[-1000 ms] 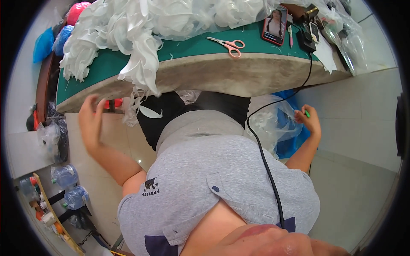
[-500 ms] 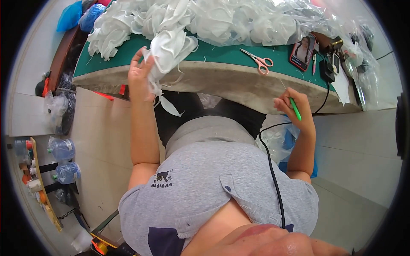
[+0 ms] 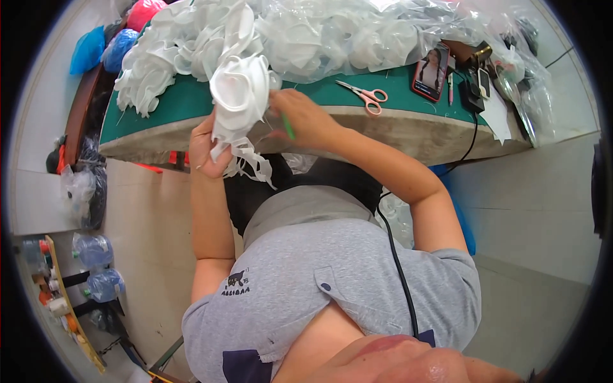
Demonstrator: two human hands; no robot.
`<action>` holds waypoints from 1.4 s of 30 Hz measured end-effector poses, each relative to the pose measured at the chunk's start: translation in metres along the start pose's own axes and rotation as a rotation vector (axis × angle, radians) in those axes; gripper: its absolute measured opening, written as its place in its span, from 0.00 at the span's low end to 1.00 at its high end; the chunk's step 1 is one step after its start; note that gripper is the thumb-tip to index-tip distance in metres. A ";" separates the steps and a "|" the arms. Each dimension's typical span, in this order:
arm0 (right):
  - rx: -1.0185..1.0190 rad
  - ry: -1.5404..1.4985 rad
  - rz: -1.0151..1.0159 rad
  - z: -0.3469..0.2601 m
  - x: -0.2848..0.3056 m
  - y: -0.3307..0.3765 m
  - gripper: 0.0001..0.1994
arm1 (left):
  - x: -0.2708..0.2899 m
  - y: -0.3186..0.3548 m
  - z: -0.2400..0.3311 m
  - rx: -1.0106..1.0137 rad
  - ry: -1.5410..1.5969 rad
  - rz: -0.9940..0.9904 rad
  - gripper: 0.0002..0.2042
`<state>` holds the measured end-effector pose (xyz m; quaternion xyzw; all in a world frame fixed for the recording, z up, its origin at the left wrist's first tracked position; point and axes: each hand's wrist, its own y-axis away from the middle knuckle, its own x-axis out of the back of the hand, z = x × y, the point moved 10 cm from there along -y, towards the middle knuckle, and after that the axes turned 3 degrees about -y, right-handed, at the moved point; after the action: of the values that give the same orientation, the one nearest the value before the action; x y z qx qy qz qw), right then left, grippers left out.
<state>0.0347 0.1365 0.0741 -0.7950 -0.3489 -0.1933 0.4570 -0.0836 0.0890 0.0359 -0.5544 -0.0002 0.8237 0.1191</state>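
Note:
My left hand (image 3: 205, 152) is closed round the lower end of a white fabric flower (image 3: 237, 105), a ruffled rose shape. Loose strips (image 3: 254, 167) of the same white material dangle beneath it over my lap. At the flower's right side is my right hand (image 3: 308, 120), slightly blurred, with its fingers curled round a slim green-handled tool (image 3: 288, 127). The tool's tip is hidden now. Whether it touches the flower I cannot tell.
A pile of white fabric flowers (image 3: 147, 73) covers the back of the green table (image 3: 134, 127), partly under clear plastic. Pink-handled scissors (image 3: 365, 96) lie to the right. Beyond them are a phone (image 3: 431, 71), a black adapter (image 3: 472, 96) and its cable.
My right hand has come in from the right to the flower, bringing the green-handled tool. The flower is turned so its spiral centre shows more. The whole view has shifted slightly.

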 end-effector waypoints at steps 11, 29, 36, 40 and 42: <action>-0.041 0.070 0.439 0.005 0.056 -0.016 0.09 | 0.035 0.018 0.070 -0.162 -0.169 0.365 0.17; 0.083 0.159 0.391 -0.025 0.127 0.043 0.19 | 0.037 0.065 0.123 -0.347 -1.469 0.829 0.22; -0.009 0.222 0.401 -0.007 0.135 0.055 0.18 | 0.008 0.075 0.130 -0.501 -1.939 0.963 0.21; -0.037 0.213 0.373 -0.003 0.133 0.057 0.18 | 0.010 0.049 0.088 -0.214 -1.813 0.776 0.16; -0.030 0.213 0.367 -0.005 0.134 0.056 0.18 | 0.026 0.034 0.043 0.082 -1.658 0.646 0.17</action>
<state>0.1674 0.1639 0.1272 -0.8270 -0.1451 -0.1947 0.5070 -0.1385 0.0662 0.0245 0.2516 0.0996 0.9528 -0.1379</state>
